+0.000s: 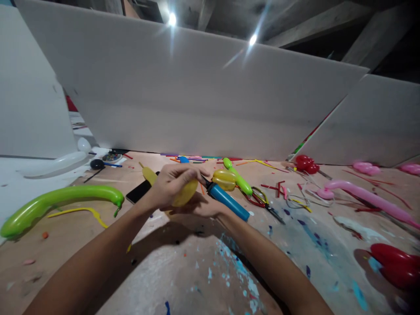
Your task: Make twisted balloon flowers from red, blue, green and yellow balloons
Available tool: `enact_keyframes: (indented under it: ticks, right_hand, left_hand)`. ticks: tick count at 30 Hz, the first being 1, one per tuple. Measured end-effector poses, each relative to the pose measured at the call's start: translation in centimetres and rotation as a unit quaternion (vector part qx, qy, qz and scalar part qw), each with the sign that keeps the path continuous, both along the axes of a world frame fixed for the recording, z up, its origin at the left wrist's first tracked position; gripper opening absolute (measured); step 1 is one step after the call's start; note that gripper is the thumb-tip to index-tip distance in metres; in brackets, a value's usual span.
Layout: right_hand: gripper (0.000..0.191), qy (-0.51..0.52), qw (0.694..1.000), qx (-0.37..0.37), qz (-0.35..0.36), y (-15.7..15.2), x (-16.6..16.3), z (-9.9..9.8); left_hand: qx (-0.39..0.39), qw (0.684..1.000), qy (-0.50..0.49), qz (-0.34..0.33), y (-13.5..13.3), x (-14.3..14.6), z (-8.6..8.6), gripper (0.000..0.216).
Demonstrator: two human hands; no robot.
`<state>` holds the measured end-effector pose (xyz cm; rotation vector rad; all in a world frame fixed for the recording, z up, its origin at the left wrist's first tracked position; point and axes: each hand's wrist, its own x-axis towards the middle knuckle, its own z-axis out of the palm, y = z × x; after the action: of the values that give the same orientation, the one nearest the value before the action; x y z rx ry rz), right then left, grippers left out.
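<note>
A yellow balloon point(185, 194) is between my two hands in front of me. My left hand point(170, 181) curls over it from the left, fingers bent around it. From below, my right hand point(198, 205) supports the same balloon; most of its fingers are hidden. Another yellow length point(149, 174), perhaps part of the same balloon, shows behind my left hand, beside a black phone point(139, 190). Just right of my hands lies a blue hand pump point(229, 201), its nozzle close to my left fingertips. Behind the pump is a yellow balloon bundle point(225, 179) next to a green balloon point(241, 180).
Scissors point(271, 212) lie right of the pump. A long green balloon point(62, 201) is at left, a pink balloon point(370, 197) and red balloons point(397, 264) at right. White panels point(197, 87) stand along the table's back. Balloon scraps litter the paint-spotted tabletop point(183, 280).
</note>
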<state>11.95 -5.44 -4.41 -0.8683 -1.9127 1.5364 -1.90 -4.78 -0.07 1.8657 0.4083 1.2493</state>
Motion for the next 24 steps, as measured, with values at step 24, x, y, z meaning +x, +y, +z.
enact_keyframes:
  ticks: [24]
  right_hand:
    - [0.035,0.248,0.953,-0.038,-0.171,4.0,1.1,-2.8]
  left_hand:
    - [0.058,0.888,0.43,0.152,2.6,-0.8,-1.6,0.047]
